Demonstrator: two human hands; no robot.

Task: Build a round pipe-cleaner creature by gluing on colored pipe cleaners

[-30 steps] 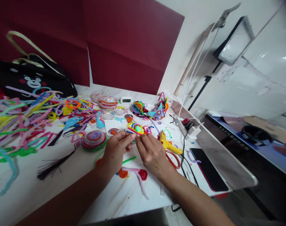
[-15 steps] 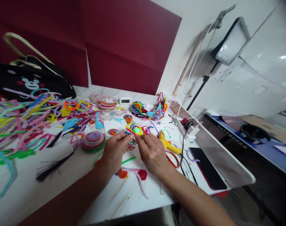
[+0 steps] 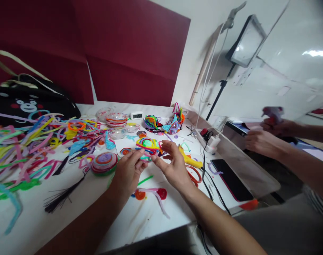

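Note:
My left hand [image 3: 128, 170] pinches the near edge of a rounded, multicoloured pipe-cleaner piece [image 3: 147, 143], banded in yellow, green, red and blue. Beside its right edge is my right hand [image 3: 175, 169], fingers spread and thumb tip at the piece; whether the thumb touches it I cannot tell. Left of my left hand lies a round coiled pipe-cleaner disc [image 3: 105, 162] in purple, pink and green. Below my hands are an orange coil [image 3: 140, 194], a red coil [image 3: 161, 193] and a pale purple strip [image 3: 158, 205]. A yellow glue gun [image 3: 192, 161] lies to the right.
Loose pipe cleaners [image 3: 31, 141] heap at the left, near a black bag [image 3: 49, 101] and a dark tassel [image 3: 61, 196]. A phone [image 3: 232, 180], cables and a power strip [image 3: 210, 141] are at the right. Another person's hands [image 3: 265, 143] hold a glue gun [image 3: 274, 114] there.
My right hand has opened its fingers and drawn back slightly from the piece. The view has shifted, and another person's arms with a glue gun have come in at the right.

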